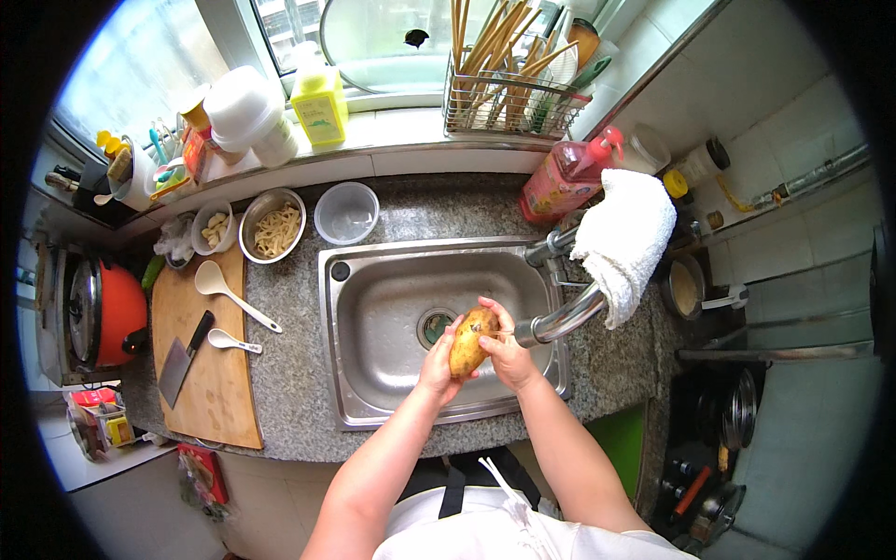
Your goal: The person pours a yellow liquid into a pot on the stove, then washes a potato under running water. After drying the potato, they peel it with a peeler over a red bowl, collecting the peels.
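Note:
Both my hands hold a large yellow-brown potato (470, 346) with a few dark spots over a stainless steel sink (381, 336). My left hand (439, 367) cups it from the left and below. On the other side, my right hand (511, 355) grips it with the thumb on its front face. The mouth of the chrome faucet (560, 323) is right beside my right hand, and a thin stream of water seems to run there. A white towel (626, 241) is draped over the faucet. Behind the potato, the sink drain (435, 327) is partly hidden.
Left of the sink, a wooden cutting board (217, 399) carries a cleaver (183, 360) and two white spoons (234, 297). Behind are a metal bowl of pale strips (274, 227) and a clear plastic bowl (346, 213). A pink pump bottle (563, 178) stands behind the faucet.

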The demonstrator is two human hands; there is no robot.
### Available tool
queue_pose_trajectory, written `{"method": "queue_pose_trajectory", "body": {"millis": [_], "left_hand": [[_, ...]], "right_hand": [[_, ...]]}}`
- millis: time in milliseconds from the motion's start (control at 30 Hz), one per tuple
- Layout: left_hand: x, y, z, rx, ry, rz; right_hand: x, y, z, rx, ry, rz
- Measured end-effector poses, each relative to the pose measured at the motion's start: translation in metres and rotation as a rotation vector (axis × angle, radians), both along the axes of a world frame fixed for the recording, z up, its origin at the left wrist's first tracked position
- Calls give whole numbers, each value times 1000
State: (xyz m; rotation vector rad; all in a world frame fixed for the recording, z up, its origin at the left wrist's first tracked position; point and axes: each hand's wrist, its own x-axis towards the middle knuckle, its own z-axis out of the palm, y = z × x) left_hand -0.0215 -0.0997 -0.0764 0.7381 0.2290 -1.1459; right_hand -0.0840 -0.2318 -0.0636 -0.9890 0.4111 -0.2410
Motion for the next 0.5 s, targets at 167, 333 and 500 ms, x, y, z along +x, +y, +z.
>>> {"method": "queue_pose_trajectory", "body": {"millis": [167,333,500], "left_hand": [[-3,-2,2,15,-108,-19],[-10,-6,-7,72,-294,-10],[-2,0,1,-16,-86,-22]], "right_hand": [[-4,-2,-4,33,-19,4],[-1,1,-11,48,67,-108],[-8,-8,5,71,-10,68]]}}
